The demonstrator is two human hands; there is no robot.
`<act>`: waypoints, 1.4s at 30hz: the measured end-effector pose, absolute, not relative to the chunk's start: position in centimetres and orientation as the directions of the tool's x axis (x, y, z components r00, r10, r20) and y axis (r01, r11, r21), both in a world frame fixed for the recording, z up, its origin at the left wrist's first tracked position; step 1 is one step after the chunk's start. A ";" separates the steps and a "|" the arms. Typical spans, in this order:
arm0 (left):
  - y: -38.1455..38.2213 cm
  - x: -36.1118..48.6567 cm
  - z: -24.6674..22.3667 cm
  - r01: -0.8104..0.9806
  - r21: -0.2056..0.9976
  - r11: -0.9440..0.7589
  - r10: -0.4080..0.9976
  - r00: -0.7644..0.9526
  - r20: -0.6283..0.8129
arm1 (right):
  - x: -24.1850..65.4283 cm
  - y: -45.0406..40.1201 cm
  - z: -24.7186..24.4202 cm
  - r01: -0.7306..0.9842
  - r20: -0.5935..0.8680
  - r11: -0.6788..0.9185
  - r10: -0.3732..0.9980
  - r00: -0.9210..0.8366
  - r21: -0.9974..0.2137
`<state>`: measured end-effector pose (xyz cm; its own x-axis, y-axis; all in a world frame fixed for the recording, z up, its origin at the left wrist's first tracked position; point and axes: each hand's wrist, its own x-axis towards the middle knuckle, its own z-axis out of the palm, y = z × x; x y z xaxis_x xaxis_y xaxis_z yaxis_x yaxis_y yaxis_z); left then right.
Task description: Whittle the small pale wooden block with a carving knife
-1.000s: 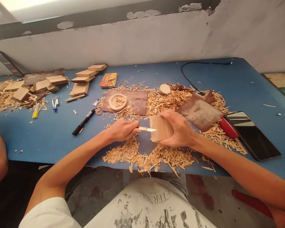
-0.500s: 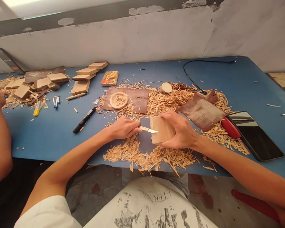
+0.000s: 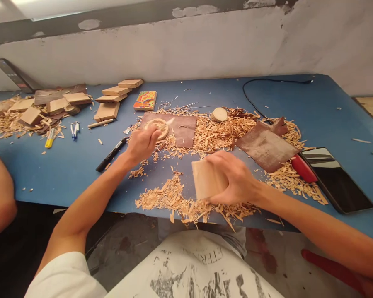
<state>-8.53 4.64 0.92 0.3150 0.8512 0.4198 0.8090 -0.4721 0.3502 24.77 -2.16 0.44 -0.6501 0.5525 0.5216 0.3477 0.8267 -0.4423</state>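
My left hand (image 3: 144,142) is closed on a craft knife, whose pale blade (image 3: 170,121) sticks out past my fingers, slightly blurred. It hovers over or touches the round wooden dish (image 3: 165,131), and I cannot tell which; part of the dish is hidden behind my fingers. Under the dish lies a brown sheet of sandpaper (image 3: 186,130). With thumb and fingers spread around its right side, my right hand (image 3: 234,178) grips a wooden block (image 3: 205,182) above the wood shavings (image 3: 186,203) at the table's front edge.
A black marker (image 3: 111,155) lies left of my left forearm. Wooden blocks (image 3: 107,111), a painted block (image 3: 145,100) and a yellow cutter (image 3: 50,138) are farther left. A phone (image 3: 337,180) and a red handle (image 3: 303,167) lie right. Another person's arm (image 3: 0,186) is at far left.
My left hand has moved the craft knife away from the wooden block, up and left to the round dish. My right hand has lowered the block slightly and tilted it.
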 end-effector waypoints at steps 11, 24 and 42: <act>1.3 -2.0 0.9 0.593 0.636 -0.494 0.864 0.417 0.282 | 24.9 -0.8 -0.2 0.518 0.488 0.726 0.687 -0.538 -0.452; 0.4 4.7 2.1 0.512 0.769 -0.382 0.923 0.252 0.291 | 25.5 1.6 -1.5 0.609 0.537 0.663 0.734 -0.415 -0.435; 0.6 4.6 1.8 0.511 0.677 -0.530 0.848 0.339 0.408 | 20.5 2.5 4.7 0.336 0.602 0.642 0.765 -0.229 -0.689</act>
